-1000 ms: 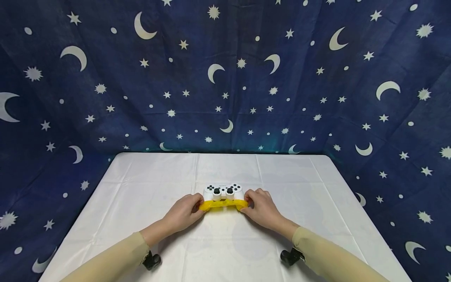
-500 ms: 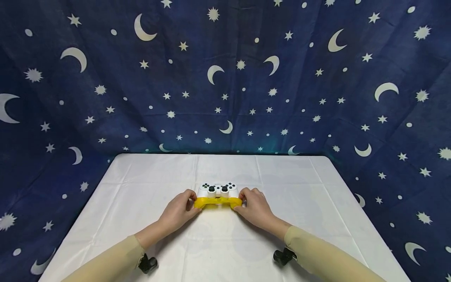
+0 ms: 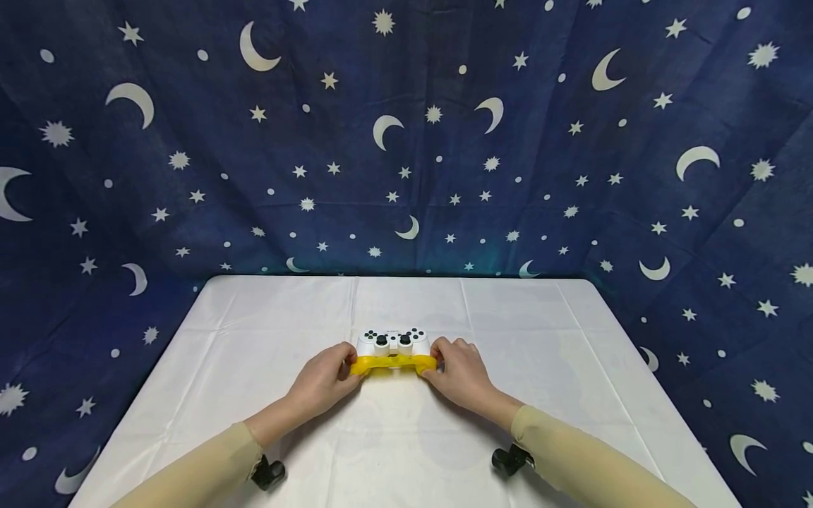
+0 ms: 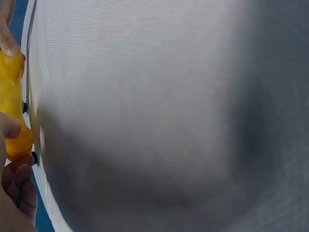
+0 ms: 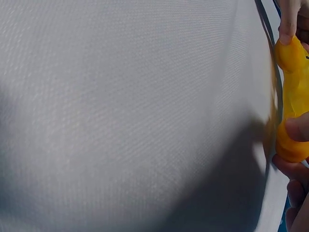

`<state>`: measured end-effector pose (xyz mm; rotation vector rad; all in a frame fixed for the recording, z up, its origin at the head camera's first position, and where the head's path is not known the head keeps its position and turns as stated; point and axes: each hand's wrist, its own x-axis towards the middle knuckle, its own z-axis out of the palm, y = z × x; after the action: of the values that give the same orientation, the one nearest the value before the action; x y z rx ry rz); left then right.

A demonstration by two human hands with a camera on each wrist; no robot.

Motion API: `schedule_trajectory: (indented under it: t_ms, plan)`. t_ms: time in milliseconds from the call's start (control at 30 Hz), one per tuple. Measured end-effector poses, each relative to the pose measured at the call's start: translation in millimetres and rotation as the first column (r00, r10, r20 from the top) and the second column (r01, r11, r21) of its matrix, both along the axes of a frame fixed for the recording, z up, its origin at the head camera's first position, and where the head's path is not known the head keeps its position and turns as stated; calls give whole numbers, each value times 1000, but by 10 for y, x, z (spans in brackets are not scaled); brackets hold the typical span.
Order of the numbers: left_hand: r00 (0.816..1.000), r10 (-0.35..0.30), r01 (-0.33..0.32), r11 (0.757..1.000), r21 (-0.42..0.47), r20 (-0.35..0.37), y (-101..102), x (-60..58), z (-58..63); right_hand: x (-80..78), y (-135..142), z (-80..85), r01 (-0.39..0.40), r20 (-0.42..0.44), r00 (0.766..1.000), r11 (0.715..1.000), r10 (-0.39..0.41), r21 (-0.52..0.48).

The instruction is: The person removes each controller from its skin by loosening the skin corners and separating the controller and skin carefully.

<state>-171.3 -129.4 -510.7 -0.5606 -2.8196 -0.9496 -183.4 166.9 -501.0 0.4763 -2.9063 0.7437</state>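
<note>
A white game controller (image 3: 393, 341) with black thumbsticks and buttons is upright near the middle of the white table in the head view. Its near side and grips are wrapped in a translucent yellow rubbery cover (image 3: 394, 362). My left hand (image 3: 321, 382) pinches the left end of the cover between thumb and fingers. At the right end, my right hand (image 3: 465, 376) pinches it the same way. Each wrist view catches the yellow cover (image 4: 10, 89) only at its edge, with thumbs pressed on its rounded ends; the controller's white body is mostly hidden there.
A white cloth covers the table (image 3: 406, 437), and its far edge meets a dark blue curtain (image 3: 356, 141) printed with moons and stars. Black wrist cameras (image 3: 268, 474) hang under both sleeves, close above the cloth.
Both hands have shifted slightly left and a little away from me together with the controller and its yellow cover. Their grip looks the same, and the last half second shows almost no movement.
</note>
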Motion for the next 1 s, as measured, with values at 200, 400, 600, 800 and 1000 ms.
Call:
schedule_trajectory:
  t_ms: [200, 400, 600, 800, 1000]
  plan:
    - [1000, -3, 3, 1000, 4, -14, 52, 17, -39, 37, -27, -28, 25, -22, 999, 1000, -25, 17]
    - [998, -66, 66, 998, 23, -13, 193, 47, -31, 139, -169, -75, -51, -54, 997, 998, 52, 21]
    - [998, -62, 63, 998, 27, -13, 83, 50, -49, 159, -137, -68, -58, -34, 998, 998, 59, 39]
    - [995, -73, 70, 996, -47, -62, 35, 29, -36, 197, -150, -24, -104, 39, 994, 994, 103, 25]
    - [997, -53, 47, 994, -101, -59, -33, -1, -49, 249, -199, 28, -164, 87, 982, 986, 165, -21]
